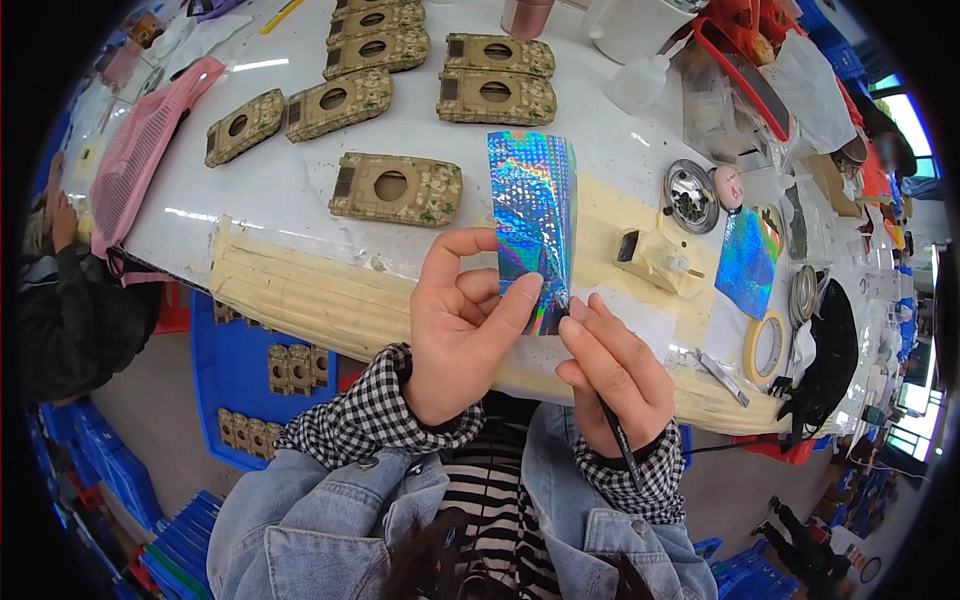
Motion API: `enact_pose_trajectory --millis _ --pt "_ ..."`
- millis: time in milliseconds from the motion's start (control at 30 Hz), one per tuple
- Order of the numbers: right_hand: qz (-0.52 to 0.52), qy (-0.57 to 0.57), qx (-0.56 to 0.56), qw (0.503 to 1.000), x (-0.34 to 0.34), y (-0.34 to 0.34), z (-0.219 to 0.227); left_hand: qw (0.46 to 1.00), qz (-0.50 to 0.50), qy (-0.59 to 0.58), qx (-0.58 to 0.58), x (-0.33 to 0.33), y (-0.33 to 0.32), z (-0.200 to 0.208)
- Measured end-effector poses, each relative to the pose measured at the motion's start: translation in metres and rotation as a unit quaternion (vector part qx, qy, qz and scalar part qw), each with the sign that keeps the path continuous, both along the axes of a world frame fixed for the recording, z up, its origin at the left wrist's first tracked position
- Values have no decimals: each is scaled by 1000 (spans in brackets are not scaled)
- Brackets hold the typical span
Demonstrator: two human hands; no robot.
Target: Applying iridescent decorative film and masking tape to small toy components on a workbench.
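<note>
My left hand pinches a shiny holographic sticker sheet near its lower end, thumb across the front. Between the fingers of my right hand is a slim black tool that looks like tweezers. Its tip meets the sheet's lower right edge, partly hidden by my fingertips. Just beyond my left hand lies a camouflage toy tank hull with a round hole in its top. More such hulls stand in rows farther back.
Masking tape strips cover the table's near edge. To the right are a tape-wrapped block, another holographic sheet, a tape roll, a knife and a round metal dish. A pink mesh basket stands left; a blue tray of hulls sits below.
</note>
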State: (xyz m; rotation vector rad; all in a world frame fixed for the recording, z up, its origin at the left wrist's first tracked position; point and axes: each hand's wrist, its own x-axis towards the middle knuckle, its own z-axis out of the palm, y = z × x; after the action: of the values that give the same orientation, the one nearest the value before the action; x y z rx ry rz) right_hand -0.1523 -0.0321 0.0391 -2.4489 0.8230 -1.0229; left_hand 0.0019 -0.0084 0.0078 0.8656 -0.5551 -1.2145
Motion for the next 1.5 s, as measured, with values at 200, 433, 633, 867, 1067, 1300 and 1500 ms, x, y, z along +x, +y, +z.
enact_pose_trajectory --millis 200,433,633,867,1067,1300,1500 --pt "-26 -36 40 998 -2 4 2 1000 -4 6 -8 0 0 -1" --pt "-17 -50 58 997 -3 3 2 1000 3 7 -8 -1 0 -1" --pt "-13 -9 27 1000 -13 5 2 997 59 17 -38 -1 -2 -5" --pt "-33 99 -32 994 -21 5 -21 994 80 18 -68 0 -2 -14" --pt "-32 139 -35 989 -14 2 -21 994 78 4 -72 -1 -3 -14" --pt "-9 174 1 985 -11 -1 -10 995 70 11 -71 -1 -2 -13" --pt "-6 119 45 992 -16 -3 -14 994 86 38 -57 -2 -4 -9"
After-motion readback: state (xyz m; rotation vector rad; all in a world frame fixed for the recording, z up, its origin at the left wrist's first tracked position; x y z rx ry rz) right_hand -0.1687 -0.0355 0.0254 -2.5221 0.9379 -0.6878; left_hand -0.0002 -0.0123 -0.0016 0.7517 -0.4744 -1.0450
